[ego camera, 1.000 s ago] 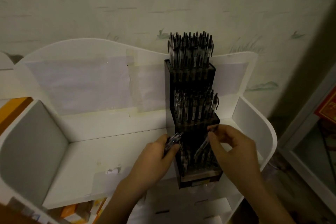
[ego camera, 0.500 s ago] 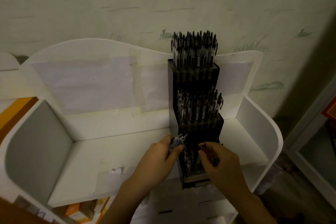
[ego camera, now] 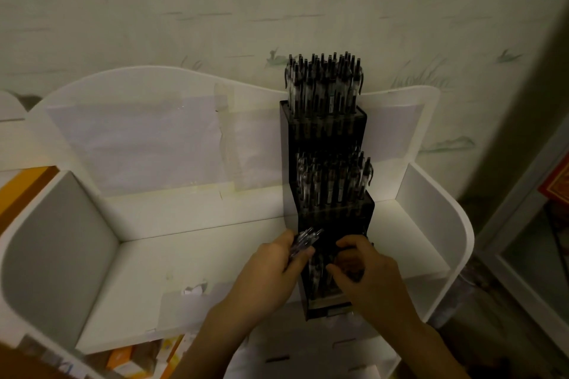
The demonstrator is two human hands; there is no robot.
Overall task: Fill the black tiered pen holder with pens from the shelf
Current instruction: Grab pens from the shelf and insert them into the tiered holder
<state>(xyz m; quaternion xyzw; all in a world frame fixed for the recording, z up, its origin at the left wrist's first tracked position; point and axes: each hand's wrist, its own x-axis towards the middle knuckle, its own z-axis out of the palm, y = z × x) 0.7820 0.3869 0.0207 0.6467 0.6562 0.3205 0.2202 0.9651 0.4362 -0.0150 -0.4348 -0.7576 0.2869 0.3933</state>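
The black tiered pen holder (ego camera: pixel 329 132) stands on the white shelf (ego camera: pixel 197 258), against its back panel. Its top tier (ego camera: pixel 323 83) and middle tier (ego camera: pixel 334 181) are packed with upright dark pens. My left hand (ego camera: pixel 271 274) grips a small bundle of pens (ego camera: pixel 304 240) just left of the lowest tier. My right hand (ego camera: pixel 366 271) is over the lowest tier with fingers curled down into it, apparently around a pen that is mostly hidden. A few pens stand in that tier under my hands.
The shelf has a grey left side wall (ego camera: pixel 58 255) and a white right side wall (ego camera: pixel 431 215). Orange boxes (ego camera: pixel 126 360) lie on the level below. A torn paper scrap (ego camera: pixel 194 289) sits on the shelf floor. A cabinet (ego camera: pixel 538 224) stands at right.
My right hand has come down from the middle tier's front edge into the lowest tier, lowering its pen. My left hand has stayed in place with its bundle.
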